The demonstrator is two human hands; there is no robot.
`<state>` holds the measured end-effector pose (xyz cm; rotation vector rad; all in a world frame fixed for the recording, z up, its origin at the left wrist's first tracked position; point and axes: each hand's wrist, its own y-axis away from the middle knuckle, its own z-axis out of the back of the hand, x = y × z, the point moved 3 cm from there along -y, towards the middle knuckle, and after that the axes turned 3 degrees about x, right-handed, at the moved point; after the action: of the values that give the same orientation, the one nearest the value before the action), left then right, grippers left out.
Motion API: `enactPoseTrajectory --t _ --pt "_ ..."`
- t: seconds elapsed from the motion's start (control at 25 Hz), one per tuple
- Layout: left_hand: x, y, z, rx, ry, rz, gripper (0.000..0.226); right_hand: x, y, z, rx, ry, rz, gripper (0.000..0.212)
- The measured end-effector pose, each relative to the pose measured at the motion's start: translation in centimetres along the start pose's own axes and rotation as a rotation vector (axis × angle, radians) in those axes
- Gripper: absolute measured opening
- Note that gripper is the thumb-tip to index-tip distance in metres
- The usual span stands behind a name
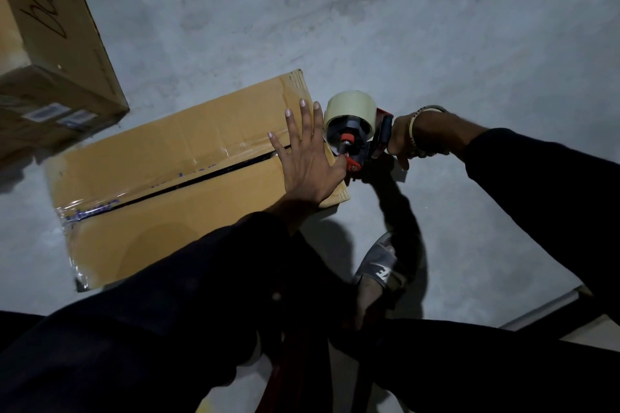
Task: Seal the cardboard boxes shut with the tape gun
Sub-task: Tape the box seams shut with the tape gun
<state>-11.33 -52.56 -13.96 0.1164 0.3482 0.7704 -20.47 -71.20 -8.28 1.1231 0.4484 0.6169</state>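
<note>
A flat cardboard box (188, 178) is seen lying on the concrete floor (402, 27) at the centre left of the frame, its two top flaps meeting along a dark seam. Shiny clear tape can be made out along that seam and around the lower left corner. The left hand (305, 157) is spread flat, fingers straight, and pressed on the box top near its right end. The tape gun (355, 134), loaded with a pale roll, is gripped by its handle in the right hand (407, 137) and held at the right edge of the box, just beside the left thumb.

A crooked or wrinkled strip could be laid if the gun is dragged off the line of the seam. The flaps could spring apart if the pressing hand is lifted too soon. The left thumb could be caught by the cutter, since it lies so close to the gun.

A second box (50, 54) stands at the upper left, marked with handwritten black letters that are only partly in view; small printed labels are stuck lower on it but are too blurred to read. Blue print under the tape on the flat box is also illegible. A sandal (379, 271) at the lower centre bears white lettering that cannot be read with certainty.
</note>
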Motion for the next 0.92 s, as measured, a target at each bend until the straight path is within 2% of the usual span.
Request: enactPoseTrajectory --t 0.2,0.32,0.4,0.56,0.68,0.76,0.84,0.92 --pt "-0.2 0.0 0.1 0.005 0.004 0.019 0.109 -0.4 0.9 -1.0 0.03 -0.174 0.035 0.025" --pt "-0.1 0.0 0.1 0.006 -0.013 0.027 0.108 0.0 2.3 -1.6 -0.11 -0.148 0.095 0.027" --pt "-0.2 0.0 0.3 0.019 -0.004 0.034 0.108 0.4 2.9 -1.8 -0.134 -0.169 0.061 0.024" --pt "-0.2 0.1 0.4 0.017 0.001 0.024 0.11 0.6 3.9 -2.0 -0.071 -0.138 0.027 0.024" --pt "0.4 -0.2 0.0 0.033 0.002 0.007 0.115 1.1 4.6 -2.1 0.042 -0.058 0.058 0.028" --pt "0.3 -0.1 0.0 0.048 0.013 0.006 0.118 1.4 5.7 -1.6 0.05 -0.031 0.02 0.02" --pt "0.1 -0.2 0.0 0.05 -0.015 0.005 0.117 1.8 6.1 -1.2 0.077 -0.003 0.006 0.023" --pt "0.2 -0.5 0.1 0.054 -0.023 0.022 0.117 1.9 5.7 -1.1 0.032 -0.042 0.011 0.026"
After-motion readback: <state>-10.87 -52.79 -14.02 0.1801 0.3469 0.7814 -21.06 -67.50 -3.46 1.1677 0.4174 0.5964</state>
